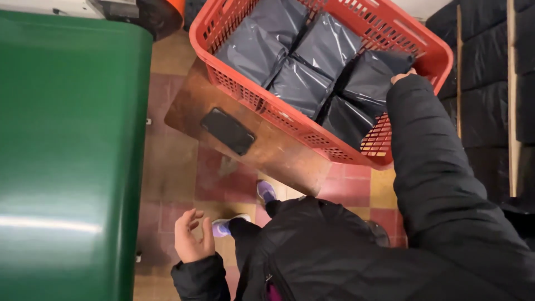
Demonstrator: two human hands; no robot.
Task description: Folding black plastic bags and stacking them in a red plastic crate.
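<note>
Grey plastic parcel (372,78) in red basket (245,95) being reached by right hand (402,76), fingers hidden, grip unclear; left hand (190,237) open, empty. Next: secure hold, lift clear.

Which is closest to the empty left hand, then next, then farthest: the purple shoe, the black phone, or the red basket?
From the left hand, in the head view:
1. Purple shoe, just right of the hand on the floor.
2. Black phone, above the hand, lying on the brown board.
3. Red basket, farther up and right, full of dark bags.
</note>
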